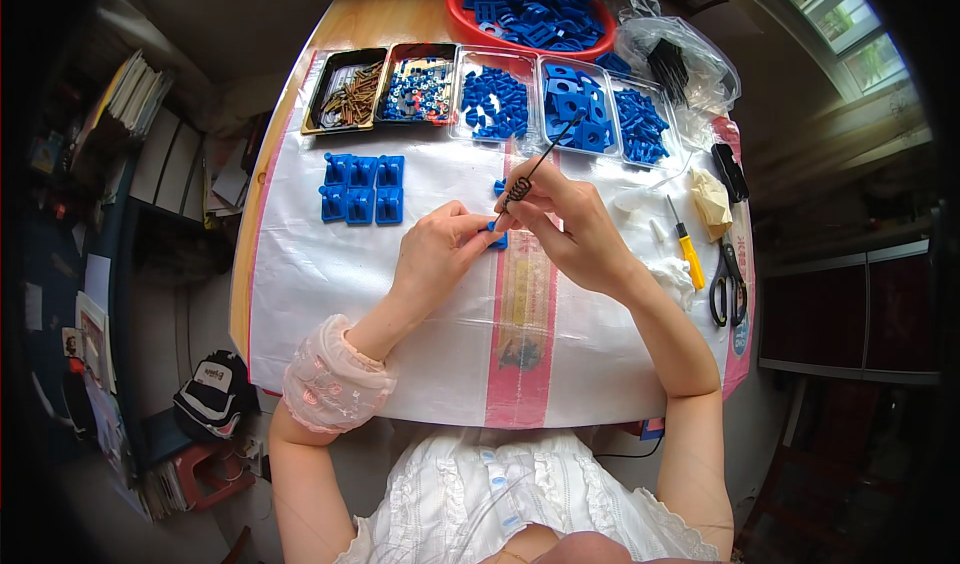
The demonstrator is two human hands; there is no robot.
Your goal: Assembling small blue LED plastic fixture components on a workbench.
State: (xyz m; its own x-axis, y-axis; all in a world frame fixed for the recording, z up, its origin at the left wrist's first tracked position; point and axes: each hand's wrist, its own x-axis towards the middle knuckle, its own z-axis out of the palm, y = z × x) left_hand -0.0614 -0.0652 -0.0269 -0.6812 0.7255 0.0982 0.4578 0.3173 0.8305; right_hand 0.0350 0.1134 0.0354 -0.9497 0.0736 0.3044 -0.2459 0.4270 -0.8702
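Note:
Over the middle of the table, my left hand (437,252) pinches a small blue plastic part (499,242), mostly covered by the fingers. My right hand (572,226) is closed round a thin black rod tool with a coiled grip (518,190). The tool's lower end meets the blue part between both hands; its other end points up toward the trays. Another small blue piece (499,187) lies just beyond my fingers, partly hidden by the right hand. Left of my hands, several blue plastic assemblies (361,204) stand in two close rows.
Along the far side sit a black tray of screws (312,124), a tray of small mixed parts (387,121) and clear trays of blue parts (466,136). Behind is a red basin (457,9) of blue pieces. At right lie a yellow-handled screwdriver (690,256), scissors (729,289) and plastic bags (715,54).

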